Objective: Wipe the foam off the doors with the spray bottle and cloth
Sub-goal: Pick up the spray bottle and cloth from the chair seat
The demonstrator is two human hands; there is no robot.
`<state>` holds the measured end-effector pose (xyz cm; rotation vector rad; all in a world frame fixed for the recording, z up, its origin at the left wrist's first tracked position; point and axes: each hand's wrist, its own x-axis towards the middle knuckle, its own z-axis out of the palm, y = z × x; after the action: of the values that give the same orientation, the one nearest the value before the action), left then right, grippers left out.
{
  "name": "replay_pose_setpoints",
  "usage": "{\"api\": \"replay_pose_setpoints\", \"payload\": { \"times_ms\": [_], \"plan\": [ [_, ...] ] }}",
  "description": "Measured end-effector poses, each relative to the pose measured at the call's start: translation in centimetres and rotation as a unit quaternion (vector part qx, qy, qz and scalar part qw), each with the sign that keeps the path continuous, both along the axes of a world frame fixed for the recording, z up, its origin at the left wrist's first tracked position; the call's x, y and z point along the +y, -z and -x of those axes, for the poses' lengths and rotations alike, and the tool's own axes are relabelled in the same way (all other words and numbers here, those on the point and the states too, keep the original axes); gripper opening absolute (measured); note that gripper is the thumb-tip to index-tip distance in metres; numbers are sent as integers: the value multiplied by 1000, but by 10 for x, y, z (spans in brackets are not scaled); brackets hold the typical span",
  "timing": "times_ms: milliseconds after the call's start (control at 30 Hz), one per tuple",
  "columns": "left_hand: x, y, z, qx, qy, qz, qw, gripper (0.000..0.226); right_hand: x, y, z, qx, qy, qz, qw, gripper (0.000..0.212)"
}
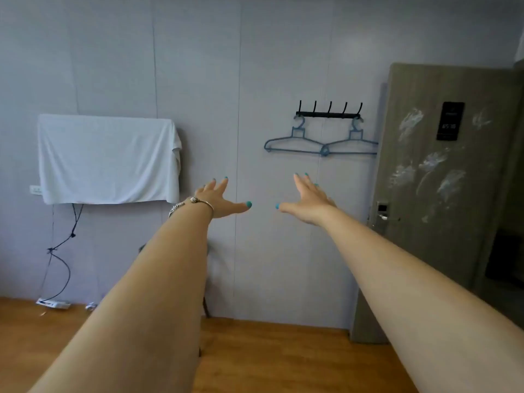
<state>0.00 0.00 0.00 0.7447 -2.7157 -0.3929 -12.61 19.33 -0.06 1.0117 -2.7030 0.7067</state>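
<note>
A grey-green door (442, 251) stands at the right, smeared with several white foam patches (431, 163) around and below a small black panel (450, 121). Its metal handle and lock (382, 212) sit on its left edge. Both my arms stretch forward toward the pale wall. My left hand (219, 198), with a bracelet on the wrist, is spread flat and holds nothing. My right hand (307, 198) is also spread with straight fingers and empty, well left of the door. No spray bottle or wiping cloth shows in view.
A white sheet (107, 158) drapes over something mounted on the wall at left, with black cables (61, 251) hanging to the wooden floor (269, 355). A black hook rack (329, 113) carries two blue hangers (321, 144) beside the door.
</note>
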Motion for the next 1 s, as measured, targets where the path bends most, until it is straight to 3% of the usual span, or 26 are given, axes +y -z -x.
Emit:
{"api": "replay_pose_setpoints", "payload": {
  "times_ms": [300,667,1000],
  "plan": [
    [-118,50,71,9,-13,65,998,98,-119,45,74,-33,4,-1,999,90],
    [-235,128,141,-49,-41,29,998,108,-246,136,155,-74,-37,-56,995,89],
    [-351,215,260,-68,-81,-7,994,105,-383,223,283,-100,-88,-102,986,86]
  ]
}}
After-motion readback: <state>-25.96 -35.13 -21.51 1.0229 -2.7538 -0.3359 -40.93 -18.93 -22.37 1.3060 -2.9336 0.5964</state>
